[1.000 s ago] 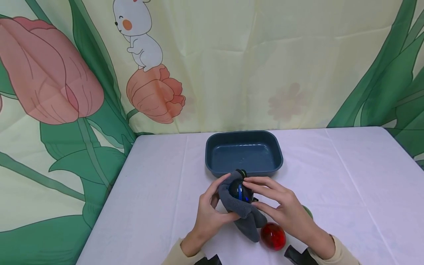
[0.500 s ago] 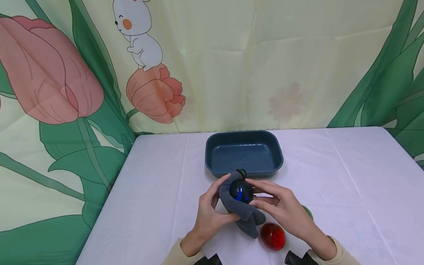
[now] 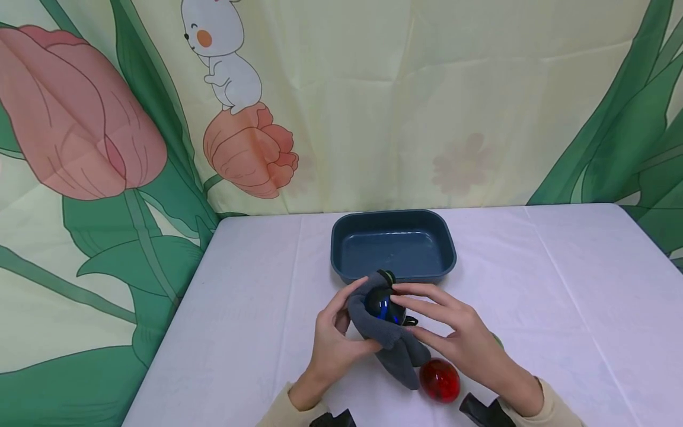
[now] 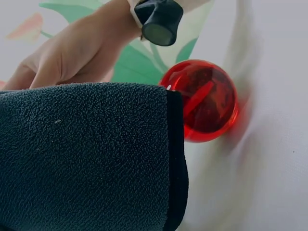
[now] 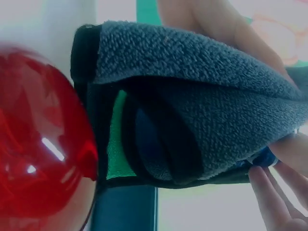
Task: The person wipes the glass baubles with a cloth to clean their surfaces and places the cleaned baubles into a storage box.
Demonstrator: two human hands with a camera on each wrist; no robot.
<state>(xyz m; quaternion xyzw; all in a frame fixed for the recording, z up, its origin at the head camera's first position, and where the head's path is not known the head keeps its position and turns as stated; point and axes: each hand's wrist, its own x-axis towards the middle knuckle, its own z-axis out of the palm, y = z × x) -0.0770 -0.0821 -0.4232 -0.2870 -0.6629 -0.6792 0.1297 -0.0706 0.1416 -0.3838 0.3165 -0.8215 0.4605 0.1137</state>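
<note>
In the head view, my left hand (image 3: 338, 341) grips a dark grey cloth (image 3: 368, 323) from the left, thumb on its near fold and fingers behind. Nestled in the cloth is a shiny black ball (image 3: 380, 303) with blue glints. My right hand (image 3: 453, 329) holds the ball's right side between spread fingertips and thumb. Beside the thumb a small black loop (image 3: 411, 321) sticks out. The cloth's loose end hangs toward a clear red ball (image 3: 440, 381) on the table. In the right wrist view, the cloth (image 5: 231, 115) shows black edging and a green patch (image 5: 120, 144).
A dark blue rectangular basin (image 3: 393, 273) stands just beyond the hands. Something green (image 3: 498, 340) peeks out behind my right wrist. The table wears a white cloth (image 3: 560, 332), and a printed floral curtain (image 3: 368, 118) hangs behind it.
My right fingers have shifted on the ball and spread apart, uncovering the black loop. The cloth and ball have moved slightly left with my left hand; the ball has turned a little.
</note>
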